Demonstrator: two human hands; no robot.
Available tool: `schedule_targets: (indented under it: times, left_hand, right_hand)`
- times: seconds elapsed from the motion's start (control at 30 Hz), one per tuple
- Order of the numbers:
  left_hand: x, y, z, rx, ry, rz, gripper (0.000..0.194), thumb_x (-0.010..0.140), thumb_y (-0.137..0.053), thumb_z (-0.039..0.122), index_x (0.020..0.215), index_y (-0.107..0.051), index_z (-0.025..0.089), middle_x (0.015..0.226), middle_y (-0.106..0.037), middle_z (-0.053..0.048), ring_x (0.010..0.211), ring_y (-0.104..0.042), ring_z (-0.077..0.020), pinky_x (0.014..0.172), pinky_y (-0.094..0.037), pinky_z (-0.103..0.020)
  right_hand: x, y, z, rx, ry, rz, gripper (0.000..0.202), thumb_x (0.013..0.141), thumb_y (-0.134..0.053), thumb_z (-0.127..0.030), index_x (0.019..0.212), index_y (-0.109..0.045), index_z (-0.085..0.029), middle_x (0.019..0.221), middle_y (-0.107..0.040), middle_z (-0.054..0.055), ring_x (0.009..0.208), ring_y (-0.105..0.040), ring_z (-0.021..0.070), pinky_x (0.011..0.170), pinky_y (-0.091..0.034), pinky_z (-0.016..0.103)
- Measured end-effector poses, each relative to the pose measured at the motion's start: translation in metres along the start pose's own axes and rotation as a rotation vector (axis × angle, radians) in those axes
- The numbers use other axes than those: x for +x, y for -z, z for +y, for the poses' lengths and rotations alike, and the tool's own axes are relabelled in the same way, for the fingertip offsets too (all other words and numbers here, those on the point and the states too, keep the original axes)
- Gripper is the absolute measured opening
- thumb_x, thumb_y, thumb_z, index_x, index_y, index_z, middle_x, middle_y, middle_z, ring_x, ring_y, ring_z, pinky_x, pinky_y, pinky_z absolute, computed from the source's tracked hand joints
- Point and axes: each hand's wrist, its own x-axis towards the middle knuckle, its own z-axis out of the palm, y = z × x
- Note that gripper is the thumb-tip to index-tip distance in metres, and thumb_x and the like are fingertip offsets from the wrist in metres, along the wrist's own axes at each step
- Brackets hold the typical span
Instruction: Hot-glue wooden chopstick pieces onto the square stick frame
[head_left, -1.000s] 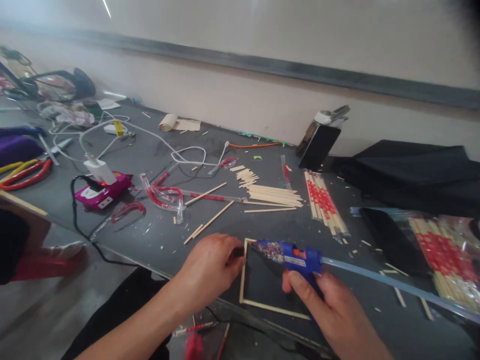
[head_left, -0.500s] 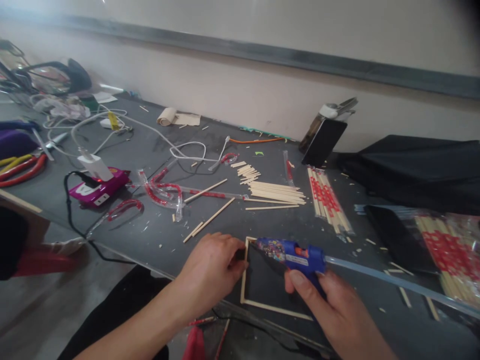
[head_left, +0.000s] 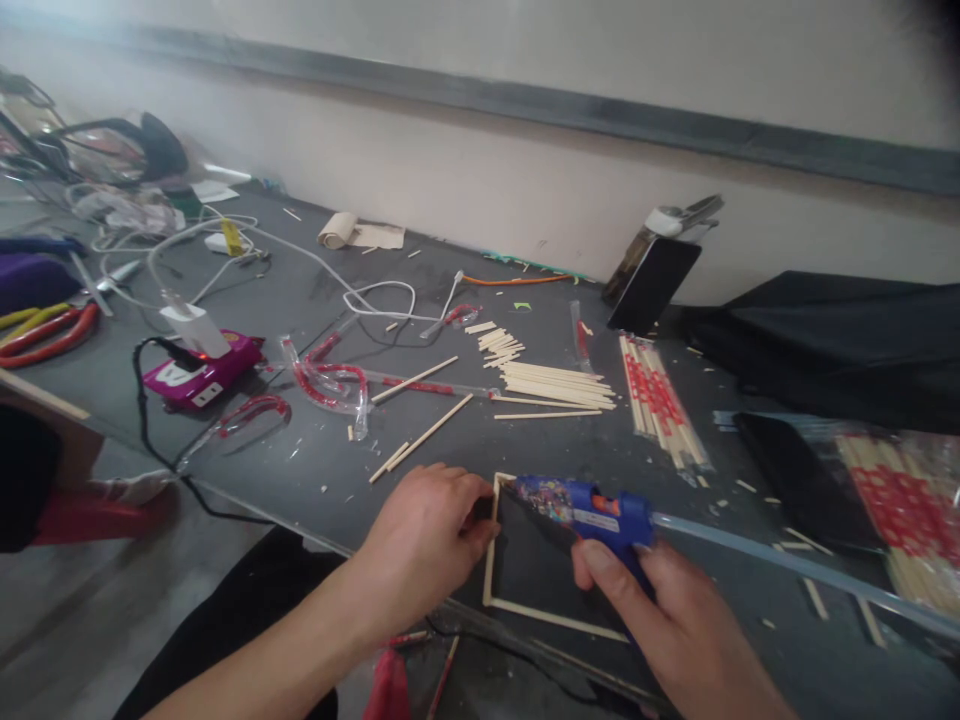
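Observation:
A blue hot glue gun [head_left: 585,505] is gripped in my right hand [head_left: 667,620], with a long clear glue stick [head_left: 772,555] poking out of its back. Its nozzle points left, at the upper corner of a wooden stick frame [head_left: 490,575] lying flat near the table's front edge. My left hand [head_left: 431,525] is closed at the frame's left side, thumb and fingertips pinching that stick. The glue gun and my right hand hide part of the frame's right side.
Loose wooden sticks [head_left: 555,385] lie beyond the frame, with bagged sticks [head_left: 664,400] to their right. A purple power adapter [head_left: 206,370] and white cable [head_left: 315,255] are at left. A phone [head_left: 656,285] leans at the back; a dark phone-like slab [head_left: 802,480] lies right.
The whole view has shifted slightly. Both hands, the glue gun and the stick frame keep nearly the same positions relative to each other.

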Motion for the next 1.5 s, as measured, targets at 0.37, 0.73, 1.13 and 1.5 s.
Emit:
schedule_targets:
  times: [0.37,0.73,1.13,1.5]
  left_hand:
    - [0.0000,0.0002,0.0004,0.006,0.013,-0.007,0.020,0.081,-0.062,0.023,0.099,-0.070,0.020,0.081,-0.067,-0.003,0.079,-0.059,-0.0195,0.071,-0.042,-0.031]
    - [-0.0013,0.0004,0.0005,0.007,-0.002,-0.007,0.020,0.082,-0.060,0.023,0.100,-0.070,0.020,0.081,-0.068,-0.004,0.078,-0.059,-0.0192,0.071,-0.043,-0.030]
    - [0.0008,0.0005,0.0004,0.005,0.001,0.003,0.019,0.081,-0.061,0.023,0.098,-0.070,0.019,0.079,-0.067,-0.003,0.076,-0.059,-0.0190,0.070,-0.043,-0.030]
    - [-0.0003,0.0008,0.0013,0.019,-0.004,-0.006,0.020,0.082,-0.060,0.024,0.099,-0.070,0.020,0.080,-0.067,-0.004,0.077,-0.059,-0.0194,0.070,-0.043,-0.030]
  right_hand:
    - [0.0002,0.0014,-0.0006,-0.015,0.014,0.006,0.040,0.089,-0.041,-0.054,0.073,-0.061,-0.024,0.067,-0.068,0.002,0.062,-0.064,0.0173,0.066,-0.054,0.025]
    - [0.0029,-0.0001,-0.0045,-0.079,0.075,0.079,0.043,0.089,-0.042,-0.054,0.062,-0.057,-0.025,0.060,-0.066,0.003,0.056,-0.062,0.0193,0.063,-0.054,0.028]
    - [0.0057,-0.0004,-0.0079,-0.082,0.106,0.115,0.046,0.087,-0.039,-0.058,0.060,-0.057,-0.024,0.062,-0.067,0.006,0.061,-0.066,0.0228,0.070,-0.057,0.035]
    - [0.0051,-0.0004,-0.0080,-0.090,0.120,0.115,0.042,0.089,-0.042,-0.055,0.073,-0.065,-0.023,0.062,-0.070,0.006,0.057,-0.066,0.0225,0.061,-0.056,0.031]
